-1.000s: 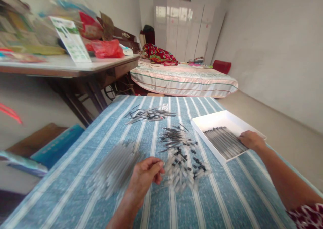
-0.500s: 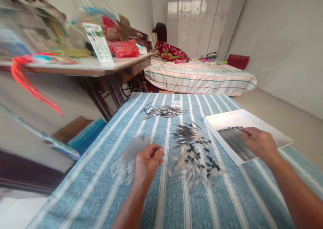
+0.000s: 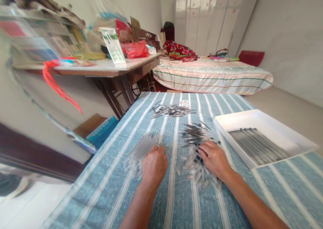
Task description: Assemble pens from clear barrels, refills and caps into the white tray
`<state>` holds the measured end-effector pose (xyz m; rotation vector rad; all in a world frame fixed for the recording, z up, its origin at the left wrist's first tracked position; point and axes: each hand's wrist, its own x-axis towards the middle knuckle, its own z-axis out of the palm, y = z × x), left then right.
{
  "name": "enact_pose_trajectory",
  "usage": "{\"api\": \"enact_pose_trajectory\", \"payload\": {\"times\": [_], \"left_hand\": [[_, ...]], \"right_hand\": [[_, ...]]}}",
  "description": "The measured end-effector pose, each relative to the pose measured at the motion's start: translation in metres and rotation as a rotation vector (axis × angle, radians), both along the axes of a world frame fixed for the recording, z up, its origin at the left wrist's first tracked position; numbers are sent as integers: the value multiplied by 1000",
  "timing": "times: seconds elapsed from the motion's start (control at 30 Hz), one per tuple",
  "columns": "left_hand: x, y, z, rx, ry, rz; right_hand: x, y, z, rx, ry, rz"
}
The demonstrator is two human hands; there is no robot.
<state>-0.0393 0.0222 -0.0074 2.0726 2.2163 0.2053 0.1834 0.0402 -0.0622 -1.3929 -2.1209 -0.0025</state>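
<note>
Nearest, I'm seeing two hands, their arms running off the bottom edge. The left hand [image 3: 154, 163] is bordering one heap of clear tubes [image 3: 141, 151], fingers curling, tips hidden; I cannot tell whether they're gripping. The right hand [image 3: 214, 159] is covering part of one pile of small pieces [image 3: 200, 177], fingers bending into it; I cannot tell what they're clamping, if anything. To its right, one white box [image 3: 280, 131] is holding greyish tubes [image 3: 254, 146], too blurred for counting. Beyond, two clusters of dark rods [image 3: 193, 133] are lying on the striped cloth [image 3: 181, 205].
</note>
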Motion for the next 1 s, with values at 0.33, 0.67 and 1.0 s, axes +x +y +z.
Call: {"api": "enact_pose_trajectory", "payload": {"times": [0.33, 0.67, 1.0], "left_hand": [[13, 2, -7, -72, 142, 31], [19, -1, -5, -33, 123, -75], [24, -7, -11, 19, 57, -150]], "right_hand": [[10, 1, -7, 78, 53, -4], [9, -3, -8, 75, 30, 57], [-10, 18, 10, 1, -252, -83]]}}
